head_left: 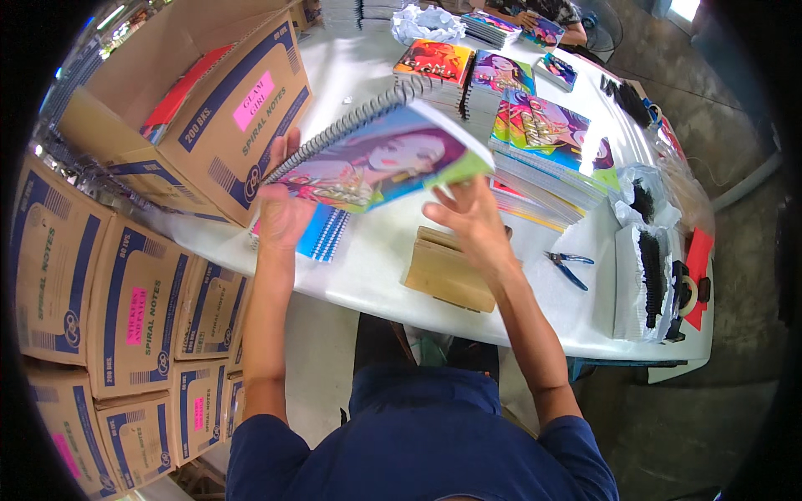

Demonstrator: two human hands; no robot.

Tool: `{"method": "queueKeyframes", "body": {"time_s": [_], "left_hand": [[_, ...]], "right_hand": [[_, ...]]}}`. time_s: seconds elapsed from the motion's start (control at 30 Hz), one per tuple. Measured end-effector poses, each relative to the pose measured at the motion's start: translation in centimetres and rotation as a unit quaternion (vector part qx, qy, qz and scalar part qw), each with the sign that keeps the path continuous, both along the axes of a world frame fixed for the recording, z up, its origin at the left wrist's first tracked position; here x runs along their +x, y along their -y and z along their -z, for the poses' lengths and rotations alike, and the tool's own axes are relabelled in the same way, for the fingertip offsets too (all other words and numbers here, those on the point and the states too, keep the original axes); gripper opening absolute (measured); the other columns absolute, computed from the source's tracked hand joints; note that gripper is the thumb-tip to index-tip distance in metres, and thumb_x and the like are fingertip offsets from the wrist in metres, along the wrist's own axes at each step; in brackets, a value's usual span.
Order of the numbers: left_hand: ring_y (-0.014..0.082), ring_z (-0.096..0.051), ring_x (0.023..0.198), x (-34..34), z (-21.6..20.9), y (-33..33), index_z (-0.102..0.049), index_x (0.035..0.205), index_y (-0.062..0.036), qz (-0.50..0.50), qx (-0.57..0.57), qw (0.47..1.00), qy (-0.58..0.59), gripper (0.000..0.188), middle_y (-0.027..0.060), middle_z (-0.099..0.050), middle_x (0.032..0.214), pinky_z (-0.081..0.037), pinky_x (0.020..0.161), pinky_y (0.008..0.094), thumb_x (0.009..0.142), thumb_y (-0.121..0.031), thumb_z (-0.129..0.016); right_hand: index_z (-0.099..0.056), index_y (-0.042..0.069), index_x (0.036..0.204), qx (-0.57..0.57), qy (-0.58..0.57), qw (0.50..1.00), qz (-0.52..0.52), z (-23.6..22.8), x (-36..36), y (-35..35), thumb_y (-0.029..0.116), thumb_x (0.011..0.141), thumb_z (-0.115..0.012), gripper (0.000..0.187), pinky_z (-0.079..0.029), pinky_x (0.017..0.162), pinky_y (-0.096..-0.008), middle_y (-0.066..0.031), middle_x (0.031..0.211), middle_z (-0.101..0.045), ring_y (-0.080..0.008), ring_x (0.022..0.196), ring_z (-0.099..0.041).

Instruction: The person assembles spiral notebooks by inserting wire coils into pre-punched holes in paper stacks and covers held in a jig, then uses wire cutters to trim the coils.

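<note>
A spiral notebook (pixel 376 159) with a colourful illustrated cover and a dark coil along its upper left edge hangs tilted over the table. My left hand (pixel 282 213) is closed on its left end, thumb in front and fingers behind the coil. At the lower right corner my right hand (pixel 478 221) touches the notebook, fingers bent at its edge and thumb lower down; part of this grip is hidden. Below it, a brown cardboard block (pixel 451 271) lies near the table's front edge. Blue-handled pliers (pixel 572 267) rest to the right of my right hand.
An open carton (pixel 225 125) with red-covered books stands at the left, beside stacked cartons (pixel 138 301). Notebook stacks (pixel 551 138) fill the far right. Black coils (pixel 650 275) sit in a white box at the right edge. Across the table, another person's hand (pixel 526 21) touches a notebook.
</note>
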State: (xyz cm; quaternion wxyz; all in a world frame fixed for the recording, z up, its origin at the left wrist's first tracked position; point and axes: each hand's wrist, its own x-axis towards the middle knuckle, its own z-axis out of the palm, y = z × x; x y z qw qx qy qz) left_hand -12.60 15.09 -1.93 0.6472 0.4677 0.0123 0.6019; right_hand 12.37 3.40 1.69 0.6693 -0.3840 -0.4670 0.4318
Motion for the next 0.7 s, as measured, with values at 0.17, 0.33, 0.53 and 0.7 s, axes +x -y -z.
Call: {"method": "queueKeyframes", "body": {"time_s": [0.17, 0.33, 0.53, 0.7], "left_hand": [[0.0248, -0.030, 0.142, -5.2, 1.4, -5.9, -0.040, 0.146, -0.0178, 0.081, 0.011, 0.990, -0.112, 0.076, 0.0040, -0.033, 0.154, -0.023, 0.118, 0.0478, 0.085, -0.062, -0.052], [0.0252, -0.030, 0.143, -10.1, -1.3, -9.7, -0.028, 0.151, -0.0091, 0.024, -0.125, 0.942, -0.311, 0.071, 0.0123, -0.029, 0.156, -0.020, 0.117, 0.0440, 0.096, -0.047, -0.050], [0.0272, -0.032, 0.142, -11.9, 4.8, -8.9, -0.039, 0.146, -0.0058, -0.102, 0.128, 0.701, -0.694, 0.067, 0.0158, -0.037, 0.152, -0.025, 0.116, 0.0354, 0.086, -0.012, -0.067], [0.0249, -0.033, 0.142, -11.4, 5.2, -8.2, -0.041, 0.145, -0.0067, -0.136, 0.064, 0.699, -0.699, 0.074, 0.0172, -0.036, 0.152, -0.028, 0.114, 0.0323, 0.078, -0.003, -0.072]], "right_hand": [[-0.067, 0.004, 0.110, 0.106, 0.215, 0.971, 0.016, -1.8, -4.7, -2.0, -0.005, 0.077, -0.067, 0.034, -0.052, 0.085, -0.0340, -0.0091, 0.102, -0.070, -0.0222, 0.100, -0.066], [-0.067, 0.007, 0.113, 0.280, 0.461, 0.839, 0.063, 2.4, -8.2, -6.2, -0.008, 0.072, -0.063, 0.044, -0.046, 0.099, -0.0409, -0.0117, 0.116, -0.067, -0.0259, 0.114, -0.061], [-0.069, 0.009, 0.110, 0.160, 0.595, 0.784, -0.075, -0.4, -2.9, 0.3, -0.005, 0.070, -0.066, 0.042, -0.036, 0.109, -0.0453, -0.0108, 0.122, -0.065, -0.0271, 0.123, -0.054], [-0.067, 0.002, 0.112, 0.023, 0.484, 0.803, 0.346, -8.5, 12.8, 2.6, -0.002, 0.085, -0.065, 0.027, -0.052, 0.079, -0.0289, -0.0112, 0.106, -0.069, -0.0194, 0.098, -0.066]]}}
